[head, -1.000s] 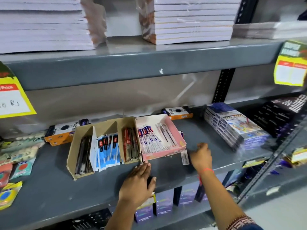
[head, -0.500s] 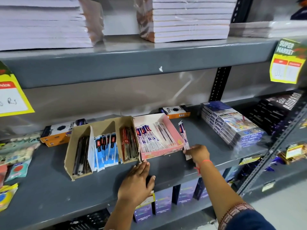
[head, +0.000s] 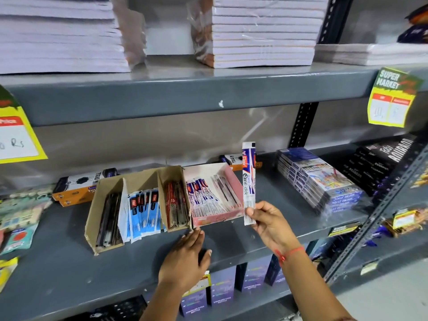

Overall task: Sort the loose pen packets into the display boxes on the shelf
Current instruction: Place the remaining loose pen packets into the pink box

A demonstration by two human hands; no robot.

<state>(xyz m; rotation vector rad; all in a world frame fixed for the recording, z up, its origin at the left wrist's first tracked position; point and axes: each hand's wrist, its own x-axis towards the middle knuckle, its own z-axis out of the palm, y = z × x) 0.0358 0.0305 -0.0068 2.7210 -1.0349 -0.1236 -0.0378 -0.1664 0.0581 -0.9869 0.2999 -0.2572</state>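
Right hand [head: 268,218] pinched an upright pen packet [head: 248,179] by its bottom end; pink box [head: 231,179] lay immediately left; left hand [head: 185,258] rested flat, empty.

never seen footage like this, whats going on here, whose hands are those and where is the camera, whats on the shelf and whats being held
There is no machine here. A person wears a wide-angle camera on the head, looking forward and down, so you see their own two bare hands from above.

They stand at a grey metal shelf in a shop. On it sit a brown cardboard display box with dark, blue and red pen packets in its sections, and beside it a pink display box with white and blue packets. Orange boxes lie behind them, wrapped books to the right, and stacked notebooks on the shelf above.

The right hand pinches one loose pen packet by its lower end, holding it upright beside the pink box. The left hand rests flat on the shelf, holding nothing.
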